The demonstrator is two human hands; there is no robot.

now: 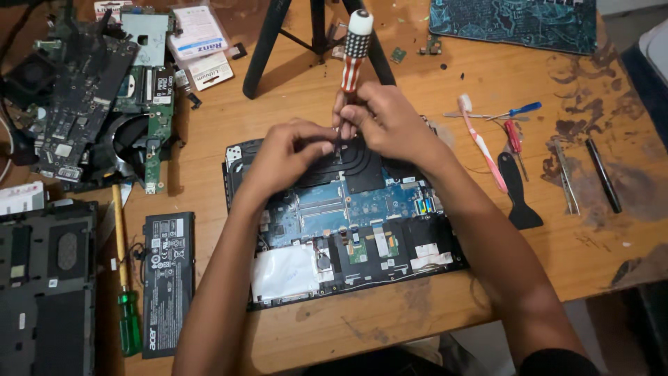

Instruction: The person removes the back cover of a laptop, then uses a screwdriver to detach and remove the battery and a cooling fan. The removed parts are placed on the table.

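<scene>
A screwdriver (355, 52) with a white cap and a red-and-white striped handle stands nearly upright over the far half of an opened laptop (341, 223), its long axis running from the cap at the far side down towards the person, leaning slightly. Its tip is hidden behind the hands, somewhere above the black heat-pipe area (358, 163), so the exact spot it meets cannot be told.

The right hand (386, 122) wraps the lower part of the handle, fingers curled and pressed together around it. The left hand (285, 157) comes in from the left, its fingertips pinched together right beside the shaft near the tip; whether they pinch the shaft itself or a small part there cannot be told. The right hand is the one on the tool; the left sits just below and to the left of it, the two hands touching or nearly so.

The laptop lies bottom-up without its cover, blue board and a silvery-white pad exposed. To the right lie a pink toothbrush (483, 143), a black spudger (518, 191) and small screwdrivers (516, 118). To the left lie a green-handled screwdriver (125, 292), a black battery pack (167, 282) and loose circuit boards (90, 97). Tripod legs (268, 45) stand on the wooden table (390, 320) beyond.
</scene>
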